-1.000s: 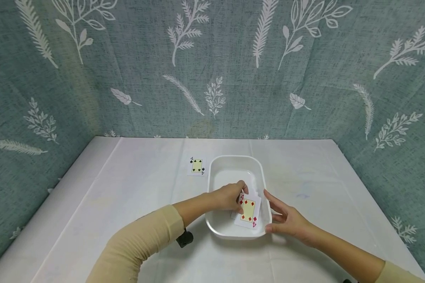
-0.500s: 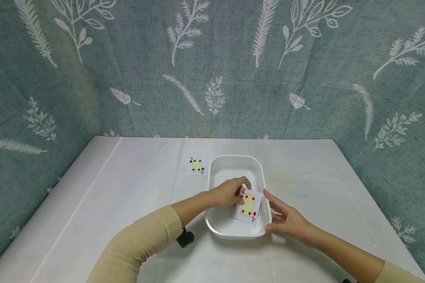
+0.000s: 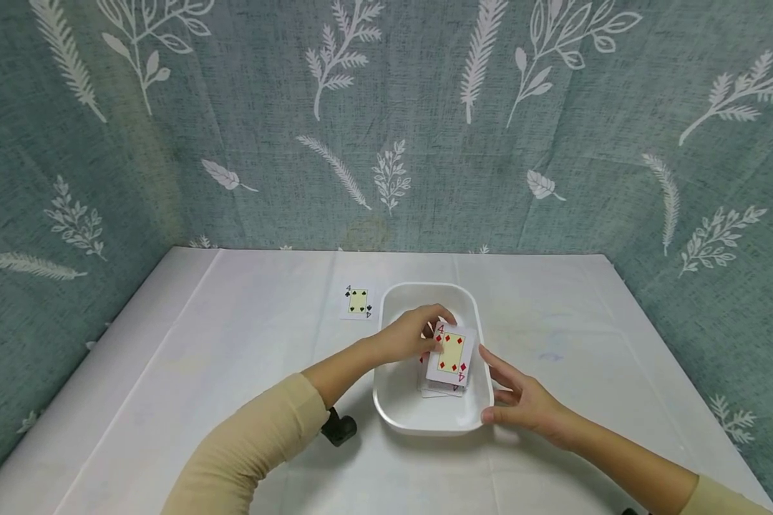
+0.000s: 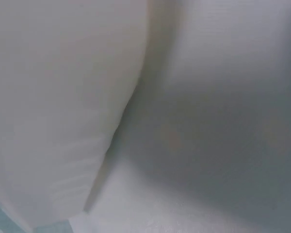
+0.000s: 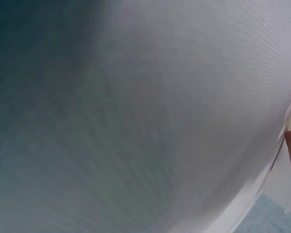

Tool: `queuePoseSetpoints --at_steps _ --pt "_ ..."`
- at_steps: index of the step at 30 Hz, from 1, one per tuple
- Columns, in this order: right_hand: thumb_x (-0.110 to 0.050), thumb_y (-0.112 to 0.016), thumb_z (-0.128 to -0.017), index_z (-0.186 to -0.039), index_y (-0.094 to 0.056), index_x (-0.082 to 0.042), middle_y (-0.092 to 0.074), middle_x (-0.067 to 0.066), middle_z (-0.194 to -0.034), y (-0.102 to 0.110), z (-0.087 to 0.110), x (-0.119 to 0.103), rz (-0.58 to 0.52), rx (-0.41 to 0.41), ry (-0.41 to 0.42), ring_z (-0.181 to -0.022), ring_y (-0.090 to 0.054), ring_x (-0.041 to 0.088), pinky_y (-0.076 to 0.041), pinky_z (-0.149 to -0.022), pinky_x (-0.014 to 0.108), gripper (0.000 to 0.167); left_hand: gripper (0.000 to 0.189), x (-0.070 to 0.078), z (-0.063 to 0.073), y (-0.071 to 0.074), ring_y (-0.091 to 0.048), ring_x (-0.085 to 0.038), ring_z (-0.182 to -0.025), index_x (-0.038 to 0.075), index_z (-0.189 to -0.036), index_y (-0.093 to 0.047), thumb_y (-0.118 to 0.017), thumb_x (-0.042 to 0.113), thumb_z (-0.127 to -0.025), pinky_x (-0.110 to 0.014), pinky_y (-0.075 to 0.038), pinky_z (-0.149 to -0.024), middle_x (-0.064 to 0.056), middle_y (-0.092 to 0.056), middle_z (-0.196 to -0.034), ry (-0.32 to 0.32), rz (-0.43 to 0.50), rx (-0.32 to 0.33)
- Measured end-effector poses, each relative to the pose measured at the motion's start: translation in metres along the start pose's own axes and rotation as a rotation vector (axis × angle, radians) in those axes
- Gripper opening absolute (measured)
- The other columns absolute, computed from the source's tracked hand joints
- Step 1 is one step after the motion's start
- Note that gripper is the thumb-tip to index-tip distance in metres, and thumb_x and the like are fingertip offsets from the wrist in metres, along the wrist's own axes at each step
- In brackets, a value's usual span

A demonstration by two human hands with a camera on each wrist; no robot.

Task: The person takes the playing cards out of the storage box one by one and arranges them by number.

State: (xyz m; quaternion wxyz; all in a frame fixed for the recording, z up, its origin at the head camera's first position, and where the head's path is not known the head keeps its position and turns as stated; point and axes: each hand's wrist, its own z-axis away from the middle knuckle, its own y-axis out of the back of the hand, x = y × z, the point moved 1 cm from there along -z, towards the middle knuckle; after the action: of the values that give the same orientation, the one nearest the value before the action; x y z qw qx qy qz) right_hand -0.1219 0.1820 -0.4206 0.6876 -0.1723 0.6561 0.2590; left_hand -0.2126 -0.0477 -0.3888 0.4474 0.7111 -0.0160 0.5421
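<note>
The left hand [image 3: 412, 336] pinches a four of diamonds card [image 3: 451, 354] above the white tray [image 3: 425, 422] near the table's middle. The right hand [image 3: 522, 397], fingers relaxed, steadies the tray's right rim; another card [image 3: 358, 302] lies just left of the tray's far corner

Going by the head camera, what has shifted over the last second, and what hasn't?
The left hand, pinching the four of diamonds, has lifted it up and toward the far end of the white tray, uncovering more cards lying in the tray. The right hand stays against the tray's right rim, and the four of spades lies unmoved on the table.
</note>
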Motion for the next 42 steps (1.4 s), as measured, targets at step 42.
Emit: queuePoseSetpoints --at_steps 42 --pt "-0.009 -0.075 -0.080 -0.153 -0.010 -0.013 -0.028 0.034 -0.145 0.002 0.000 0.005 -0.006 0.032 -0.046 -0.123 -0.050 0.038 -0.050 -0.087 0.024 0.098 0.043 -0.035 0.019 0.085 -0.060 -0.022 -0.087 0.009 -0.129 -0.051 -0.062 -0.001 -0.088 -0.050 -0.053 -0.074 -0.015 -0.054 -0.105 0.048 0.140 0.202"
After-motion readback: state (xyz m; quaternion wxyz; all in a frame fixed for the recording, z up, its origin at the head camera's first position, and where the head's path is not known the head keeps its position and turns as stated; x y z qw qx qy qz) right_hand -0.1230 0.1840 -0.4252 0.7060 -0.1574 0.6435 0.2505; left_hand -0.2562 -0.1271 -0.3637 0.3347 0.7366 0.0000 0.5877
